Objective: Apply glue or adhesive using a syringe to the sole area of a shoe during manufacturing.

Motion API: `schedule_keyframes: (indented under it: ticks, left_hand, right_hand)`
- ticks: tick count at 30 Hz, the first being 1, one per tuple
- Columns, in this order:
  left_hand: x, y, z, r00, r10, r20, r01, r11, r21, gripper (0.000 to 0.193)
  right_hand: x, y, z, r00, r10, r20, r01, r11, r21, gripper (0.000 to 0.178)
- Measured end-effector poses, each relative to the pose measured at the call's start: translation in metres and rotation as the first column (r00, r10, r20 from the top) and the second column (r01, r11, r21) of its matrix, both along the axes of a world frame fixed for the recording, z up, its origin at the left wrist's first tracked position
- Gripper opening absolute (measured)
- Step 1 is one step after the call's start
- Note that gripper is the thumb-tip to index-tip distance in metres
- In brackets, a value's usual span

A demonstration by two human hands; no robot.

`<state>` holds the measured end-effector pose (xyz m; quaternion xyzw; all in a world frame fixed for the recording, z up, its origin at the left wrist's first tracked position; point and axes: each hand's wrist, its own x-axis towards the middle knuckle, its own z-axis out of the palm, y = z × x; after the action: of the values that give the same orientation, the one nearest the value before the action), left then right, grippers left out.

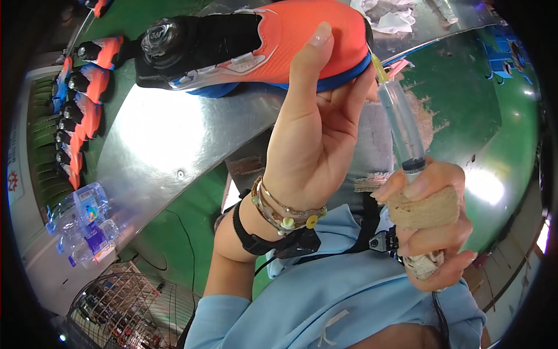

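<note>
An orange and black sports shoe (290, 43) with a blue sole lies across the top of the view, its toe to the right. My left hand (317, 128) grips it by the toe half, the thumb pressed on the orange upper and the fingers under the sole. A clear syringe (401, 119) is in my right hand (433, 215), its plunger end held in the fingers. The yellow needle hub (379, 68) points up at the toe, and the tip is at or very near the seam between upper and sole. Beige tape (424, 208) and a whitish wrap (424, 264) cover fingers of that hand.
A shiny metal table (157, 157) spreads under the shoe. Several similar shoes (87, 119) line its left side. Clear plastic bottles (87, 224) stand at the lower left, above a wire-caged fan (128, 308). Crumpled white paper (389, 14) lies at the top right.
</note>
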<state>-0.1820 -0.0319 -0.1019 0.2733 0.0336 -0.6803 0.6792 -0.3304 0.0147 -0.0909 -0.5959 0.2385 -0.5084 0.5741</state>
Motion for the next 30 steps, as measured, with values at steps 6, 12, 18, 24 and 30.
schedule_keyframes:
  ticks: [6,12,18,24,30]
  left_hand:
    - [0.003,-0.006,0.007,0.998,-0.050,-0.030,0.051,0.998,0.032,0.035]
    - [0.003,-0.009,0.010,0.996,-0.078,-0.042,0.079,0.996,0.028,0.027]
    - [0.083,-0.046,0.012,0.964,-0.022,0.266,-0.024,0.985,0.168,0.037]
    - [0.275,-0.092,-0.049,0.507,0.549,0.664,-0.679,0.729,-0.084,0.039]
    - [0.242,-0.132,-0.048,0.675,0.265,0.688,-0.328,0.944,-0.043,0.035]
  right_hand:
    - [0.003,-0.003,-0.009,0.994,-0.095,-0.046,0.085,0.982,-0.171,0.056]
    - [-0.009,-0.007,-0.008,0.997,-0.070,-0.025,0.065,0.983,-0.171,0.056]
    - [-0.045,-0.047,-0.010,0.791,-0.608,-0.059,0.545,0.746,-0.382,0.050]
    - [-0.062,-0.071,-0.022,0.718,-0.683,-0.131,0.584,0.695,-0.420,0.048]
    - [-0.063,-0.096,-0.049,0.794,-0.607,0.002,0.603,0.789,-0.120,0.043]
